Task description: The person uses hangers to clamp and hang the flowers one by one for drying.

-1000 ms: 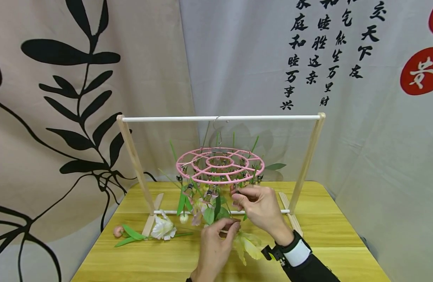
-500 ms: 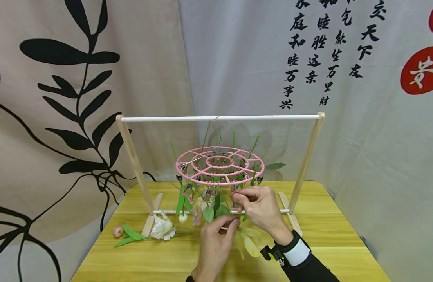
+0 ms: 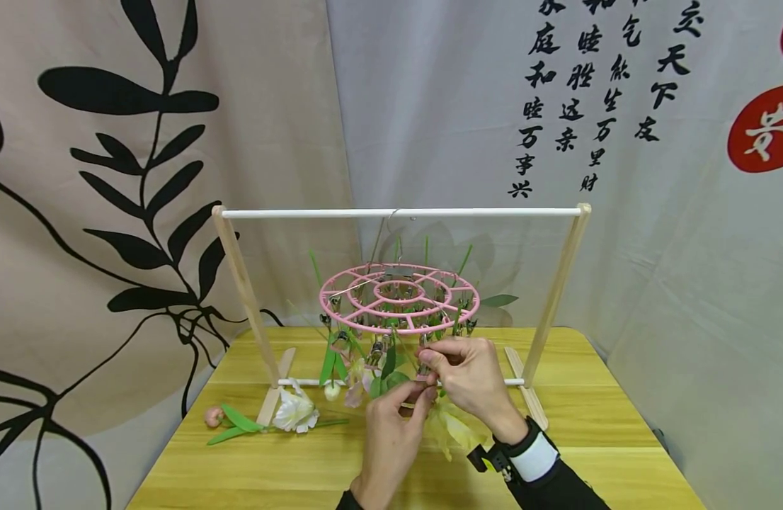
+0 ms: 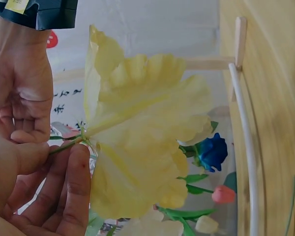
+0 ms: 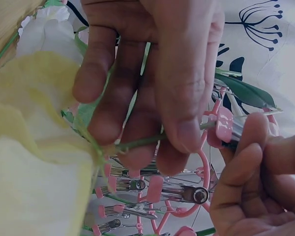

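My left hand [image 3: 394, 432] pinches the green stem [image 5: 142, 141] of a large yellow artificial flower [image 4: 142, 118] between thumb and fingers, close below the bloom. Just above it, my right hand [image 3: 471, 372] pinches a metal clip with pink tips [image 5: 225, 125], which hangs from the pink round hanger [image 3: 401, 329]. In the right wrist view the stem's end reaches the pink tips; whether they clamp it I cannot tell. In the head view the yellow flower [image 3: 452, 428] is partly covered by my right hand. The two hands are almost touching.
A white-and-wood stand [image 3: 563, 283] carries the hanger. Several artificial flowers hang from its clips, among them a blue rose [image 4: 212, 152] and a pink tulip [image 4: 223, 194]. On the table [image 3: 238, 482] lie a white flower [image 3: 296, 411] and a pink bud [image 3: 214, 416].
My left hand has risen with the yellow flower, bringing the stem up to the clip in my right hand. The right hand has stayed nearly in place.
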`<action>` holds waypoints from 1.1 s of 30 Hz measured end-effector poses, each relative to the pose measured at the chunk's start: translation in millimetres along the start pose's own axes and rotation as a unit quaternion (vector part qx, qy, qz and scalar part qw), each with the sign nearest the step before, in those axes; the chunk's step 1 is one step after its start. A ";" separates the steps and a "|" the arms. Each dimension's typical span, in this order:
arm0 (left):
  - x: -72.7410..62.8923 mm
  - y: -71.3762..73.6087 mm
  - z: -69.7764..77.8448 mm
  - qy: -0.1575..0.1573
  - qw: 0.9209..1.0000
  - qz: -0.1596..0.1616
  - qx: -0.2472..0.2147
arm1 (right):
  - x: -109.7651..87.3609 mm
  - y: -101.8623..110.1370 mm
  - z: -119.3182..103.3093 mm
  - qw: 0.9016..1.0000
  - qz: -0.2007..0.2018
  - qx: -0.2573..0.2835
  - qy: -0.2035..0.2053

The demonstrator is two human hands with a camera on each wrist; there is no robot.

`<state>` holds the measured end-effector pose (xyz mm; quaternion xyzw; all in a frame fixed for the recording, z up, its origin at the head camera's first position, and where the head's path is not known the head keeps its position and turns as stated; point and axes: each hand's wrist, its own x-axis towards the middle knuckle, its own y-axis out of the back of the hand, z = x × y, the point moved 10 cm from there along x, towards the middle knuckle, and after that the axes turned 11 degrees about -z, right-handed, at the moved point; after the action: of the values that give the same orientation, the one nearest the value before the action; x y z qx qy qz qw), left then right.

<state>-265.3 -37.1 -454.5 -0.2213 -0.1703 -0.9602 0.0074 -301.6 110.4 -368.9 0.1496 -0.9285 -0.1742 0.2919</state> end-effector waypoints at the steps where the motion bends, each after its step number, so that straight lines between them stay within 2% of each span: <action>1: 0.5 0.2 0.3 0.004 1.000 0.000 0.001 | 0.1 -0.4 -0.2 1.000 -0.001 0.003 0.000; 5: 2.1 0.9 2.0 0.014 1.000 0.005 0.006 | 0.6 -1.6 0.4 1.000 -0.005 0.017 -0.002; 10: 4.0 1.1 3.6 0.008 1.000 0.011 0.002 | 0.6 -2.6 3.2 0.999 -0.017 0.029 -0.014; 17: 3.9 1.0 -0.8 0.024 1.000 0.006 0.000 | -2.7 -6.6 10.3 0.999 -0.033 0.009 -0.042; 23: 1.0 3.7 -4.2 0.039 0.999 0.008 0.006 | -7.0 -10.2 8.8 0.998 -0.044 -0.004 -0.044; 27: -0.8 6.7 -3.7 0.032 0.999 0.013 0.009 | -10.6 -9.9 6.1 0.998 -0.042 -0.016 -0.043; 33: -3.4 10.7 -2.6 0.014 1.000 0.020 0.009 | -18.2 -9.8 0.6 0.998 -0.047 -0.042 -0.018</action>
<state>-262.3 -48.3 -454.7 -0.2109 -0.1745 -0.9613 0.0311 -286.0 108.7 -382.4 0.1778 -0.9175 -0.2289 0.2724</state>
